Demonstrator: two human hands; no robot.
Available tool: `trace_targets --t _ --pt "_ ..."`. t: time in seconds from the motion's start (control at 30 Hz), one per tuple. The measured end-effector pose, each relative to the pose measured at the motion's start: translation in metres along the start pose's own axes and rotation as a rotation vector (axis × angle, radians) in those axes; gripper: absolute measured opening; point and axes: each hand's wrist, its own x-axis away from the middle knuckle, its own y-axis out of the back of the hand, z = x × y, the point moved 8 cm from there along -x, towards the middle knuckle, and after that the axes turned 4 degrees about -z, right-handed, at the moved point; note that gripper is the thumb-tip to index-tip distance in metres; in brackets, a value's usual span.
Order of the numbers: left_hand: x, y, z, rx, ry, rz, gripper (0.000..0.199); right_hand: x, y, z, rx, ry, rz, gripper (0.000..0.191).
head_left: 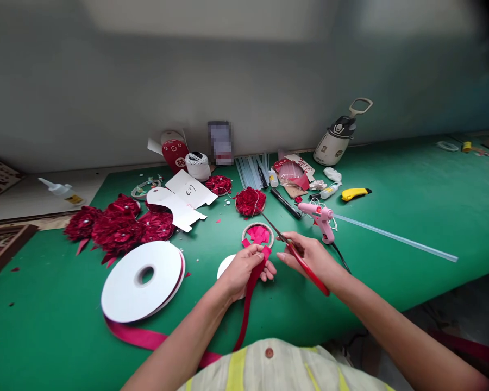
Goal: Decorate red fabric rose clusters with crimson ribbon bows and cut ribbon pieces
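Observation:
My left hand (244, 271) pinches the end of a dark red ribbon (250, 293) between thumb and fingers. The ribbon hangs down toward my lap and runs on to a large white spool (124, 282) at the left. My right hand (309, 255) grips red-handled scissors (305, 265), their blades pointing up and away to the left, beyond the ribbon's end. Just past my hands lies a ring-shaped roll (245, 230) with cut red ribbon pieces (258, 234) inside it. A white disc (225, 267) is partly hidden under my left hand. Behind the roll sits a red ribbon flower (250, 201).
Several red ribbon flowers (118, 231) are heaped at the left beside white card pieces (189, 190). To the right are a pink glue gun (320, 217) with a long glue stick (399, 236), a yellow cutter (355, 194) and a black marker (285, 203). A bottle (332, 144) stands behind.

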Motion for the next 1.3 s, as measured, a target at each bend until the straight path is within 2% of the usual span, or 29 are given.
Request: trace_targets --t 0.13,0.4,0.63,0.8,1.07,1.3 --pt "-0.003 0.002 0.003 0.047 0.003 0.041 0.016 -0.013 -0.016 0.004 0.044 0.005 0.018 0.041" --pt "-0.007 0.015 0.004 0.183 0.015 -0.044 0.012 -0.019 -0.012 0.011 0.159 0.043 -0.007 0.038" --pt "-0.008 0.011 0.003 0.151 -0.015 -0.003 0.016 -0.043 -0.024 0.022 0.186 0.037 -0.002 0.037" --pt "-0.007 0.007 0.004 0.115 0.006 0.003 0.020 -0.050 -0.030 0.023 0.190 0.044 -0.026 0.037" --pt "-0.004 0.007 0.006 0.095 0.048 -0.041 0.020 -0.054 -0.015 0.022 0.188 0.065 -0.111 0.037" --pt "-0.004 0.012 0.005 0.075 0.011 -0.124 0.017 -0.059 -0.006 0.017 0.232 0.056 -0.148 0.037"
